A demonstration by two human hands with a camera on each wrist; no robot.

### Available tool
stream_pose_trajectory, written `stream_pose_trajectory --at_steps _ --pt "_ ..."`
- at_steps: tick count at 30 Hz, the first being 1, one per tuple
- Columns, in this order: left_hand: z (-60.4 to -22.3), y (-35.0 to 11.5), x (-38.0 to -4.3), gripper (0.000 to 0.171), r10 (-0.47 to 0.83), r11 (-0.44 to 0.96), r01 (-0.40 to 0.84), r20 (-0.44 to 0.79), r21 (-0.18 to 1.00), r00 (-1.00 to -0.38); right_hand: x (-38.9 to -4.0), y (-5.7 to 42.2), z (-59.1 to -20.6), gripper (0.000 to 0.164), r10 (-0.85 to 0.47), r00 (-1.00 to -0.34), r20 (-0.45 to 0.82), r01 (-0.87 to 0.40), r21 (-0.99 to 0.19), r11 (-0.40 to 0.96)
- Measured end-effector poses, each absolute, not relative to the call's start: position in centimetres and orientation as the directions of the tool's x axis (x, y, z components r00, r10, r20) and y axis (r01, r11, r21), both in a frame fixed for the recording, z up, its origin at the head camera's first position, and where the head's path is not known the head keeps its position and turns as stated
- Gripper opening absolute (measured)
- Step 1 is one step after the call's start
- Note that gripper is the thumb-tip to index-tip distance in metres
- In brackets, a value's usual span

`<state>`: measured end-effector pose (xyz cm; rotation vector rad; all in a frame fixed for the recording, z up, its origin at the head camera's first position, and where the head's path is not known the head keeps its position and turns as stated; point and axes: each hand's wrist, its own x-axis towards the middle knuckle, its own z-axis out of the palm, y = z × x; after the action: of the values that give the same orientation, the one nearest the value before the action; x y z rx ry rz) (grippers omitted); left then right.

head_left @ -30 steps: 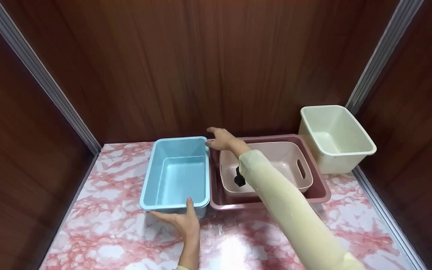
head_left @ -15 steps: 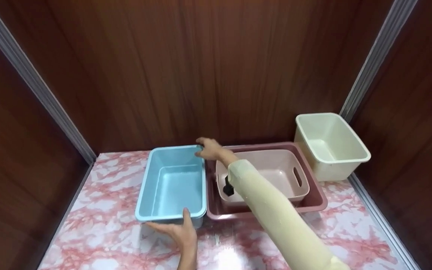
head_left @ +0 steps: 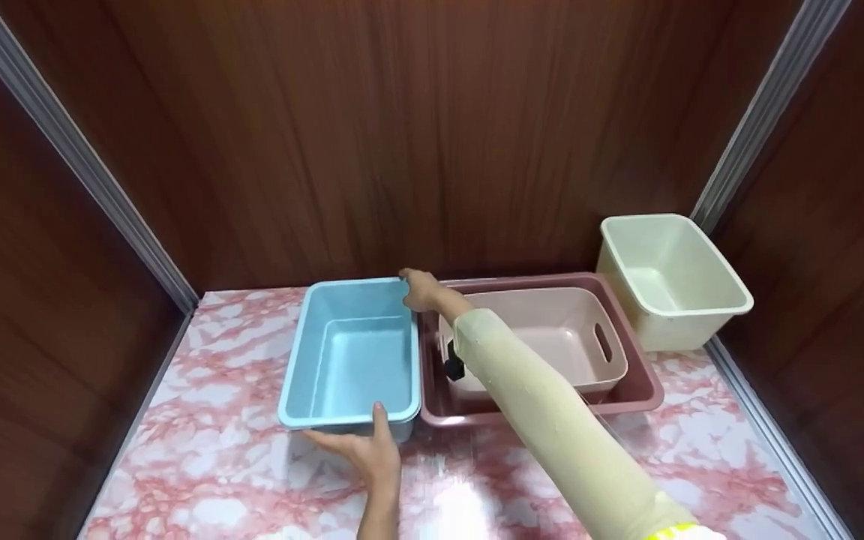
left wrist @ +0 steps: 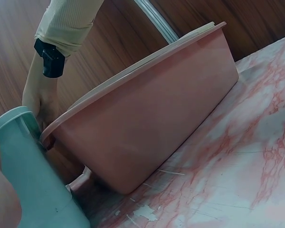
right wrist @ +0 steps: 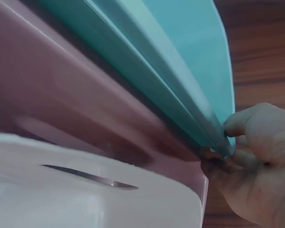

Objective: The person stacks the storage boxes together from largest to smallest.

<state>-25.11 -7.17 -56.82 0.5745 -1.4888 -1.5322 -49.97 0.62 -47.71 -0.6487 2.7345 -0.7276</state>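
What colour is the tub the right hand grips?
Light blue; the tub shows best in the head view.

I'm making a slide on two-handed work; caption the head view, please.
Right hand gripping the far corner, left hand at the near edge of a blue bin, beside a maroon basin.

A tub [head_left: 364, 360] is standing on the left of the table [head_left: 214, 397], with a basin [head_left: 638, 375] lying just beside it on the right. A basket [head_left: 552, 311] is sitting inside the basin. Beyond the basin's right end, a bin [head_left: 676, 330] is standing near the corner. The left hand [head_left: 366, 454] is holding the tub's near edge, the right hand [head_left: 423, 292] its far right corner.
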Motion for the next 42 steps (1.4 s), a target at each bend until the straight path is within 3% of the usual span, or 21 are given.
stream_pose_trajectory --at_steps 8,16,20,25,34,42 --pt "-56.0 -6.6 -24.5 0.109 -0.827 0.157 0.307 0.295 0.939 -0.478 -49.7 0.1 -48.0 0.061 -0.408 -0.896 -0.173 -0.264 -0.531 0.805" --pt "-56.1 -6.4 -25.2 0.11 -0.808 0.183 0.341 0.339 0.922 -0.483 -50.2 -0.2 -47.3 0.059 -0.365 -0.922 -0.129 -0.244 -0.538 0.807" --pt "-57.6 -6.7 -25.9 0.111 -0.808 0.239 0.325 0.373 0.915 -0.457 -50.3 -0.2 -47.4 0.06 -0.366 -0.922 -0.128 -0.241 -0.553 0.798" --pt "-59.6 -7.4 -26.2 0.115 -0.798 0.287 0.262 0.382 0.921 -0.467 -49.9 -0.3 -47.8 0.06 -0.365 -0.923 -0.124 -0.222 -0.602 0.767" --pt "-58.5 -8.6 -25.7 0.114 -0.771 0.388 0.23 0.451 0.892 -0.448 -49.3 -0.1 -47.1 0.053 -0.36 -0.933 0.004 -0.284 -0.621 0.73" --pt "-56.1 -10.8 -25.6 0.114 -0.75 0.324 0.282 0.427 0.903 -0.506 -49.1 -0.4 -45.0 0.052 -0.307 -0.948 0.087 -0.274 -0.715 0.644"
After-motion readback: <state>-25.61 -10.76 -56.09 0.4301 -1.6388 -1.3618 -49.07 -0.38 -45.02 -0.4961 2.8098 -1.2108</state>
